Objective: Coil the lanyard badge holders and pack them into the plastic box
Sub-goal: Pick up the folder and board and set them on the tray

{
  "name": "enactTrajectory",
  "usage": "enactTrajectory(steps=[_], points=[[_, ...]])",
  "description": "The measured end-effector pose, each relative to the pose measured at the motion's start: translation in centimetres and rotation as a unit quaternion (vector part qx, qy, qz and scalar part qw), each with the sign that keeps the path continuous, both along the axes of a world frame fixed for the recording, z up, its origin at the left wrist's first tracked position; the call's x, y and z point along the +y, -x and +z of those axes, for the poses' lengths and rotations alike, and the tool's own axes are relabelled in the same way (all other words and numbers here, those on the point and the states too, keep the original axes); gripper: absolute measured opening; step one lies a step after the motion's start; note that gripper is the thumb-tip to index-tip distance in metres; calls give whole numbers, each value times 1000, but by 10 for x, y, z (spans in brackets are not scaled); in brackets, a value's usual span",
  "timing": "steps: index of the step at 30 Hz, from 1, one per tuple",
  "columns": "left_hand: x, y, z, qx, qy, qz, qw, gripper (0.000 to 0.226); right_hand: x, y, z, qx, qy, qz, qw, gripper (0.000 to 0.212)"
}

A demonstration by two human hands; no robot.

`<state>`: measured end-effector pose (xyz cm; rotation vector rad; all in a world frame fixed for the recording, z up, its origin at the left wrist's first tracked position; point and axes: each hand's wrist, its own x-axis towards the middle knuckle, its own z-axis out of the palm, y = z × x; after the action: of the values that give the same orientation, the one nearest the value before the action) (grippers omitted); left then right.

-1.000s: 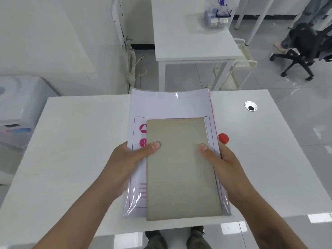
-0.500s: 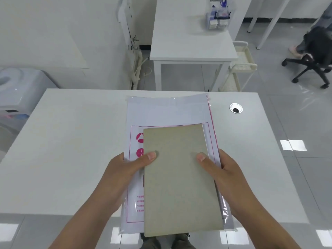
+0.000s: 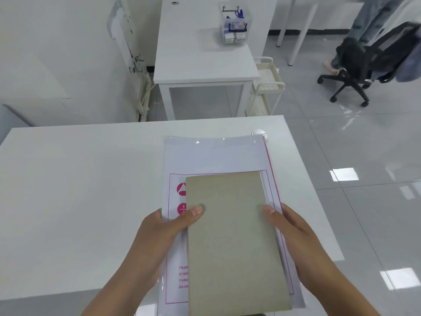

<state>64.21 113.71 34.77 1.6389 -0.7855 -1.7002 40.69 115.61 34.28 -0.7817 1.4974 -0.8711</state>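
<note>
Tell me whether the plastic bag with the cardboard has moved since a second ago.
Yes. The plastic bag, held by both hands, has shifted right along the near table; its far corner now covers the table's cable hole.

Bare hands [image 3: 159,238], forearms; no sleeves, dark shoes.

We see pink print on the clear plastic bag [image 3: 214,156]: two round pink symbols and four short lines of characters, all too small for us to read.

The plastic box [image 3: 235,28] on the far table shows blurred contents (blue straps, perhaps), too small to identify.
</note>
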Motion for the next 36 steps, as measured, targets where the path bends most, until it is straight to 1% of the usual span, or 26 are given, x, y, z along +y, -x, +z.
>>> enactTrajectory(steps=[3, 6, 11, 16, 21, 24, 27, 29, 36], points=[[1, 34, 0, -7, -1, -2, 1000, 44, 1, 30, -1, 6, 3, 1, 1000, 20], [-2, 89, -1, -22, -4, 0, 1000, 40, -3, 82, -4, 9, 10, 4, 1000, 21], [-8, 186, -7, -30, -19, 24, 999, 44, -18, 175, -14, 17, 12, 21, 1000, 20], [-15, 258, -6, -38, -30, 42, 998, 37, -29, 247, -14, 22, -4, 32, 999, 21], [-19, 289, -11, -45, -31, 43, 998, 33, -32, 276, -15, -5, -26, 18, 999, 19], [-21, 293, -18, -51, -33, 41, 997, 29, -33, 281, -18, 4, -33, 23, 999, 20], [-22, 294, -22, -48, -32, 14, 998, 33, -32, 283, -21, 1, -35, 19, 999, 21], [-25, 297, -24, -45, -29, 0, 999, 31, -33, 286, -23, 2, -34, 14, 999, 21], [-33, 333, -29, -49, -30, -10, 998, 33, -36, 321, -28, -10, -38, 1, 999, 20]])
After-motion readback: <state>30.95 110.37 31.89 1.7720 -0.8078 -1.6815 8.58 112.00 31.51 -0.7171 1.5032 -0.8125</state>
